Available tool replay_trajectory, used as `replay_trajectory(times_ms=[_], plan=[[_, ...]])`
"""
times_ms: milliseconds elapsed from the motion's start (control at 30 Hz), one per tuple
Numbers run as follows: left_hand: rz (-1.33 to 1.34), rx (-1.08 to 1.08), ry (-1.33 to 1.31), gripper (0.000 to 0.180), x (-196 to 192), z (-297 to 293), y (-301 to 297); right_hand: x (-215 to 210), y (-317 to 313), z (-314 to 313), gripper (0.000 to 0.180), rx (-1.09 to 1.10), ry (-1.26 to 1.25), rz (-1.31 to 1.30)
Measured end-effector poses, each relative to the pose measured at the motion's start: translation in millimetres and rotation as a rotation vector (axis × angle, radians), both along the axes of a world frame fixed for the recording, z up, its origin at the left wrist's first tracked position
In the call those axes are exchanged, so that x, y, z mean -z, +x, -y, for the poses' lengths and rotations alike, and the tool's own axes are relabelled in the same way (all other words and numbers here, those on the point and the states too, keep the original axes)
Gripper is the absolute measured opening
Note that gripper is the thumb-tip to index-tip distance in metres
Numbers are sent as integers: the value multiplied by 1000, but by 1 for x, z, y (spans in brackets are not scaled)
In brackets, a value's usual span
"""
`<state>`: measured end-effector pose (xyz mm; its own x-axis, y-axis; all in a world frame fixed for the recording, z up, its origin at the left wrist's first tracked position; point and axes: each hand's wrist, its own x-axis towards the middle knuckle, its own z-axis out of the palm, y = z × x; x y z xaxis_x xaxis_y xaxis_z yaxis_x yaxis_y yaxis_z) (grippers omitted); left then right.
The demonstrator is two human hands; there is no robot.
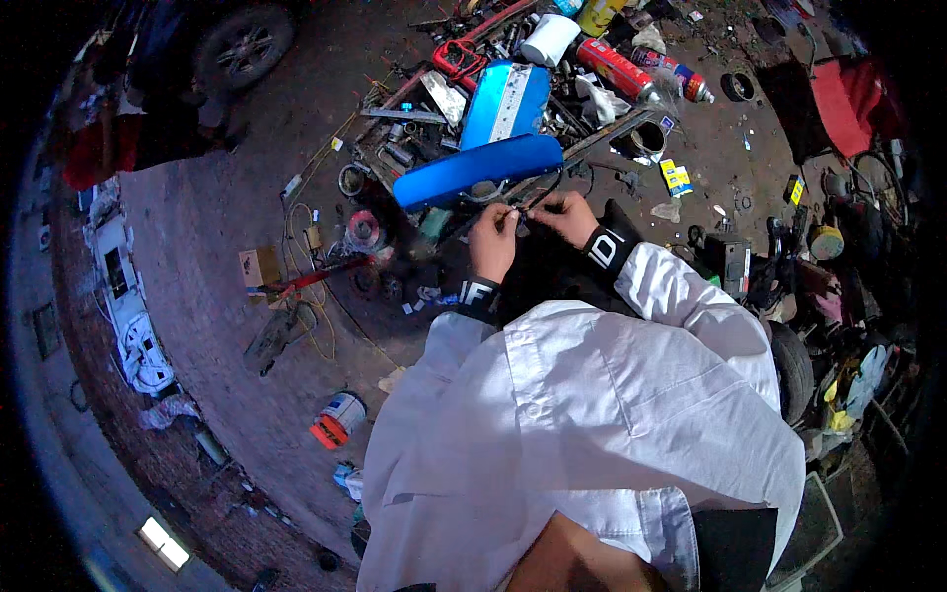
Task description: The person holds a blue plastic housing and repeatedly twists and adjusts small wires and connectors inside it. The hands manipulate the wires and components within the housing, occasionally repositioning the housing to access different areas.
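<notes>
Left hand: my left hand is raised in front of my chest, fingertips pinched on a small dark part that I cannot identify.
Right hand: my right hand meets it from the other side, thumb and fingers closed on the same small part; the two hands touch at the fingertips.
Small part: it sits between both hands, just below the lower edge of the blue panel.
Cuffs: a black wristband shows on the right wrist, above the white shirt sleeve.
Beyond the hands: a second blue and white panel lies behind the first, amid loose metal parts on the dirt ground.
Further off: a red spray can and a white roll lie near the top.
Left side: a small tin with an orange lid lies well apart on the ground.
Obstruction: my own shirt front fills the lower view and hides whatever is under the hands.
</notes>
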<state>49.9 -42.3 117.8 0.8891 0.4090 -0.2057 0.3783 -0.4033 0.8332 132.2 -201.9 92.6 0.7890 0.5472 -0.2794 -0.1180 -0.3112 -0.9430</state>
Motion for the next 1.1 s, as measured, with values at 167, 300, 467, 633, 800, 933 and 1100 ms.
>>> replay_trajectory(times_ms=[167,300,467,633,800,933,1100], plan=[[-25,14,-46,17,3,0,4,1,1,3,20,17,44,4],[41,11,-20,17,10,0,2,-6,1,0,20,-5,-11,46],[0,-16,-6,18,12,8,-3,12,-3,4,18,-10,115,-206],[-24,-56,-125,18,22,8,-5,12,0,4,16,-110,279,-300],[-68,-51,-68,20,25,6,-4,21,2,9,16,-159,227,-335],[3,-98,-217,15,25,9,-3,21,4,8,14,-182,258,-288],[33,-116,-110,15,1,17,0,33,2,11,19,-120,202,-342]])
